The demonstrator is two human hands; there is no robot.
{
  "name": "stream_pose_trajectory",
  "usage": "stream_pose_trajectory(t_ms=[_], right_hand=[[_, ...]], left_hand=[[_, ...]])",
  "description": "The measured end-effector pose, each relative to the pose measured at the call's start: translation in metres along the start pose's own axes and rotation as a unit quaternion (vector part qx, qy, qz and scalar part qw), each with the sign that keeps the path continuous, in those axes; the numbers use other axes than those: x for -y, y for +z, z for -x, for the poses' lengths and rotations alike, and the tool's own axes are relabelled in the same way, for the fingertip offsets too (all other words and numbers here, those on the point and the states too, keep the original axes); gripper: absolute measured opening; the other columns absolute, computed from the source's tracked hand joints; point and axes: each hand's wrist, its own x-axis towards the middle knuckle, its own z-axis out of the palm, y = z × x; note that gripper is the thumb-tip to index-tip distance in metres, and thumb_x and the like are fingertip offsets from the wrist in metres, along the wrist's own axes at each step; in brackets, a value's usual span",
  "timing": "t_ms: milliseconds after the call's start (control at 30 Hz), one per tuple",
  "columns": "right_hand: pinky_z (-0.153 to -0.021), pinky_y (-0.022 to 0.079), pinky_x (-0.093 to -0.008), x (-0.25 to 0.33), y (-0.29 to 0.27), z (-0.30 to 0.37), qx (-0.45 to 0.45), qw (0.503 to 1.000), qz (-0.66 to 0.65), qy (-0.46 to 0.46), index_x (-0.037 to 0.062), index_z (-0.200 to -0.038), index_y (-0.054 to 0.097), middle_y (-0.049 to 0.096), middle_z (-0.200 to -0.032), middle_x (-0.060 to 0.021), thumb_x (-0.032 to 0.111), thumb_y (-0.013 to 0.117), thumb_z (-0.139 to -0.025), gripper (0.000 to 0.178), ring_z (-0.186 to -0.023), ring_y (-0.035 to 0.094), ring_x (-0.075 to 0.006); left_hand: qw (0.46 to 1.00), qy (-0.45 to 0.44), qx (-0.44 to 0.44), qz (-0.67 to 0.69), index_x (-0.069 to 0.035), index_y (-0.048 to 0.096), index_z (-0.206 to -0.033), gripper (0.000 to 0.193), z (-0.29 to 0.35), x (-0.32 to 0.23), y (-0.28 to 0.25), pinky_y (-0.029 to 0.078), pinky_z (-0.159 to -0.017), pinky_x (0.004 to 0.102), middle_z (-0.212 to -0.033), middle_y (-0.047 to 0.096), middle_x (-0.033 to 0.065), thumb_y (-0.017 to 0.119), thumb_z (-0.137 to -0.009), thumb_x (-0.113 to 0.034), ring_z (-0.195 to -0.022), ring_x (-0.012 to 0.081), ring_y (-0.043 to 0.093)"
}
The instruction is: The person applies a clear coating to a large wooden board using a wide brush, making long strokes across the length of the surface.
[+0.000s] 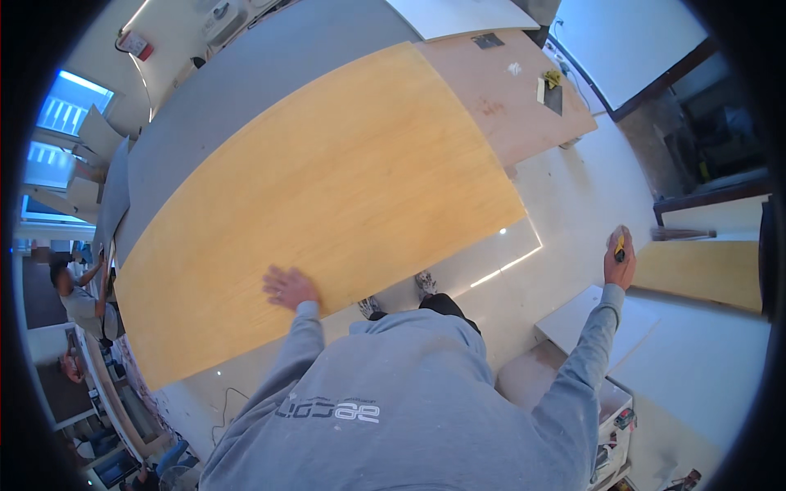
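A large yellow wooden board [352,180] lies flat in front of me. My left hand [291,288] rests on it near the close edge, fingers spread and palm down, holding nothing. Out to the right, away from the board, my right hand [620,263] is closed around a small yellow-and-black hand tool [620,244]. Its working end is blurred, so its exact kind cannot be told. Beneath the board is a grey sheet [303,61], showing along the far side.
At the left, a person [82,303] has hands at a grey panel's edge. A pinkish tabletop [508,98] at the far right bears a dark pad [550,96]. White panels [598,323] and a drawer box [610,409] stand by my right arm. A cable [221,413] crosses the floor.
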Motion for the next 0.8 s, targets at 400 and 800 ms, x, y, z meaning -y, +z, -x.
stream_pose_trajectory(t_ms=[400,800], right_hand=[[-0.094,0.051,-0.0485,0.319,0.300,-0.054,0.091,0.938,-0.146,-0.302,0.0182,-0.123,0.071,0.063,-0.128,-0.0215,0.026,0.069,-0.096,0.028,-0.113,0.062,-0.0396],[-0.091,0.055,-0.0385,0.544,0.097,0.445,0.812,0.208,-0.372,-0.399,0.0131,-0.104,0.078,0.076,-0.109,-0.0092,0.022,0.072,-0.089,0.019,-0.102,0.071,-0.0263]], left_hand=[[0.706,0.358,0.422,0.442,-0.009,0.070,-0.127,0.032,0.103,-0.047,-0.211,0.055,-0.096,0.0401,-0.119,0.072,0.0137,0.062,-0.102,-0.028,-0.108,0.0296,0.070],[0.896,-0.211,0.280,0.271,-0.009,0.068,-0.123,0.031,0.382,0.220,-0.126,0.055,-0.089,0.0454,-0.110,0.072,0.0168,0.067,-0.096,-0.025,-0.098,0.0338,0.070]])
